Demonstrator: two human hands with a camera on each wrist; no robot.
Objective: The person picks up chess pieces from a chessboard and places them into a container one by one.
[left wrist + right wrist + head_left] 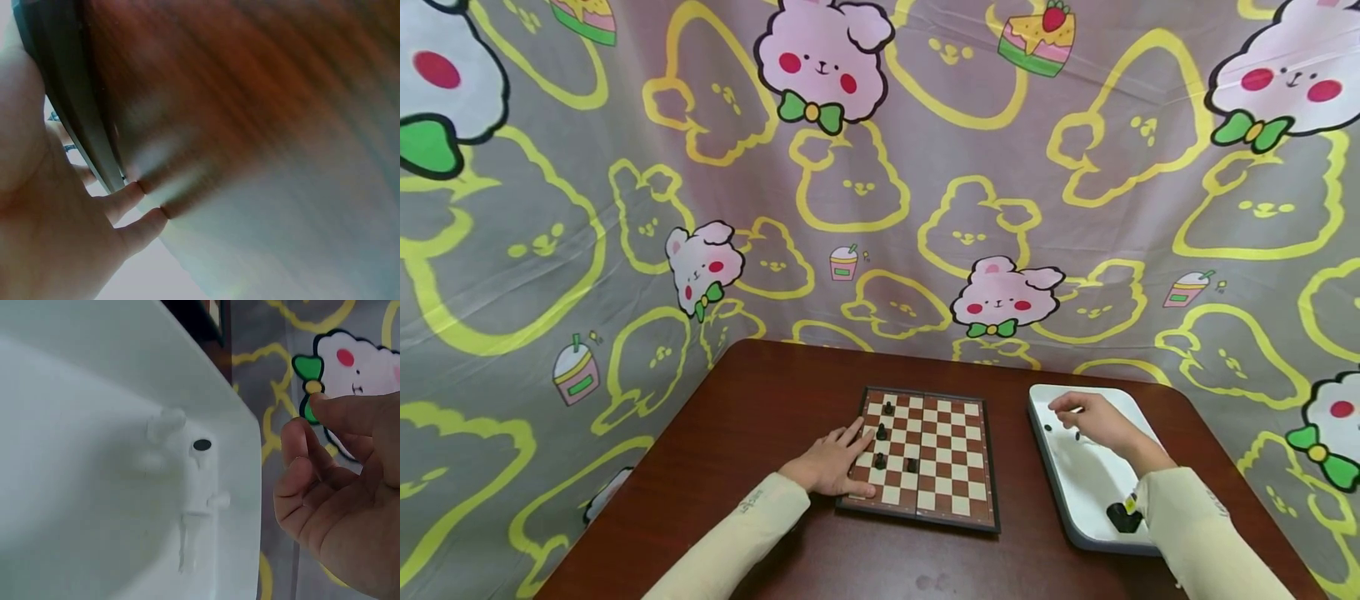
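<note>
My left hand [831, 462] lies with spread fingers over the left edge of a brown-and-cream chessboard [951, 408]. In the left wrist view, fingers of this hand [69, 231] reach past the board's dark rim [69, 87] to the reddish-brown tabletop. Several black chess pieces stand on the board's left half, among them a black piece [882, 432] near the left fingertips. Above the white tray [1041, 396] hovers my right hand [1097, 421], its fingers loosely bent with nothing visible between them. White chess pieces [195, 544] lie in the tray below; one shows a dark round base [202, 445].
The dark wooden table [775, 383] bears the board in the middle and the tray to its right. A black object [1123, 518] with a yellow mark shows by the right cuff. A patterned curtain [910, 250] hangs around the table's back and sides.
</note>
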